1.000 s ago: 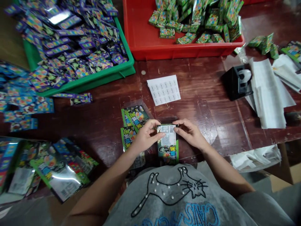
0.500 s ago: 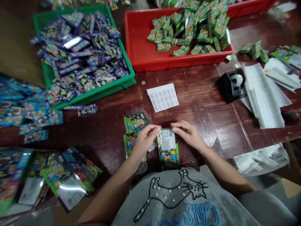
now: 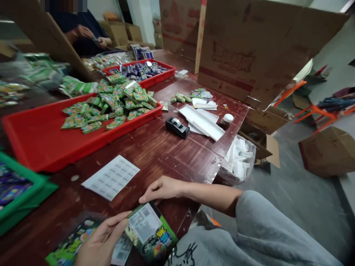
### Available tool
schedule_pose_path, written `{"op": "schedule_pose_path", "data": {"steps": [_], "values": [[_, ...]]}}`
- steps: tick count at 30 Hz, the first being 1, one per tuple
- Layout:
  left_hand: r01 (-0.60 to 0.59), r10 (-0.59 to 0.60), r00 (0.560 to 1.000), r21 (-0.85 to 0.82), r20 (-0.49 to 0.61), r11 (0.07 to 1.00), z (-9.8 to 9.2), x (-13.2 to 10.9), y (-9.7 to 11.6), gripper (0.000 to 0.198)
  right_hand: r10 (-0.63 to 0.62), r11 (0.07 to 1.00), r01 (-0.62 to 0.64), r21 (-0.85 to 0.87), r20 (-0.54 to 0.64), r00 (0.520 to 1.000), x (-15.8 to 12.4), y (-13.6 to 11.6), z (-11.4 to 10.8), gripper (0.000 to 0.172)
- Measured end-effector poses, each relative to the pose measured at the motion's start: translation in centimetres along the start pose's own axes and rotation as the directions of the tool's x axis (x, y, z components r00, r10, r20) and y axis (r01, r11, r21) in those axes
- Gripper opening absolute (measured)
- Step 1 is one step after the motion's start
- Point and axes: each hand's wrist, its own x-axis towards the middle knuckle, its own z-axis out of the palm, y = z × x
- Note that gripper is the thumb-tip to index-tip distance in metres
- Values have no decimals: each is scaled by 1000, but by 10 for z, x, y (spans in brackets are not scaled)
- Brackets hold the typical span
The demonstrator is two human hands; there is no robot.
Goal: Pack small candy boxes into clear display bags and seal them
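Observation:
A green and black printed candy pouch (image 3: 163, 246) with a white label lies near the table's front edge, its top toward my hands. My left hand (image 3: 97, 244) is closed with thumb and fingers at the pouch's upper left corner. At the top edge, my right hand (image 3: 163, 189) has its fingers pinched together on the pouch; its fingertips are partly hidden. Under and beside my left hand lie more pouches (image 3: 68, 245), partly covered. A sheet of round stickers (image 3: 111, 177) rests just beyond my hands.
A red tray (image 3: 41, 142) holds green packets; a green tray (image 3: 36, 199) with purple packets is at left. A black tape dispenser (image 3: 177, 127), white paper strips (image 3: 202, 120) and a white-capped jar (image 3: 227, 120) stand right. A co-worker's hands (image 3: 93, 35) show behind a cardboard panel.
My view has swung up and to the right, bringing in the room and a co-worker. Both hands remain at the top of the same pouch.

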Motion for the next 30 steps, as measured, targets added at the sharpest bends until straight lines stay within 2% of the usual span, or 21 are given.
{"op": "schedule_pose_path", "data": {"steps": [3, 5, 8, 11, 13, 15, 17, 19, 20, 22, 24, 27, 30], "values": [[-64, 67, 997, -64, 48, 996, 8, -12, 0, 53, -114, 990, 115, -86, 20, 993, -30, 1, 3, 47], [-149, 152, 983, -31, 105, 988, 15, -15, -2, 44, -175, 973, 177, -149, 26, 984, -44, 5, 0, 38], [-229, 220, 957, 24, 187, 973, 16, -10, -12, 34, -230, 935, 247, -255, 95, 968, -31, 10, -15, 34], [-282, 255, 949, 145, 184, 948, 6, 2, -19, 29, -368, 767, 372, -523, 117, 922, 26, 2, -32, 47], [-326, 299, 944, 272, 136, 905, -4, 23, -16, 29, -408, 647, 371, -667, 109, 907, 79, -11, -43, 58], [-362, 380, 924, 395, 36, 844, -13, 57, -7, 36, -390, 627, 367, -687, 130, 911, 132, -25, -55, 68], [-361, 430, 900, 440, -66, 822, -20, 100, 5, 57, -350, 637, 364, -679, 165, 922, 174, -35, -65, 73], [-346, 413, 908, 420, -77, 839, -25, 138, 13, 71, -306, 666, 355, -656, 194, 932, 198, -38, -71, 65], [-337, 389, 919, 396, -57, 854, -27, 154, 14, 67, -286, 687, 346, -639, 199, 937, 204, -36, -73, 59], [-322, 344, 939, 334, -7, 886, -31, 172, 12, 44, -259, 738, 320, -594, 188, 947, 202, -30, -76, 48], [-318, 317, 947, 264, 50, 910, -36, 175, 7, 25, -238, 790, 283, -544, 154, 959, 188, -23, -78, 42], [-281, 269, 955, 93, 124, 955, -42, 166, 5, 36, -197, 851, 220, -477, 98, 976, 163, -20, -76, 47], [-182, 195, 977, -146, 86, 972, -38, 156, 11, 42, -151, 937, 148, -318, 13, 988, 148, -25, -66, 48]]}}
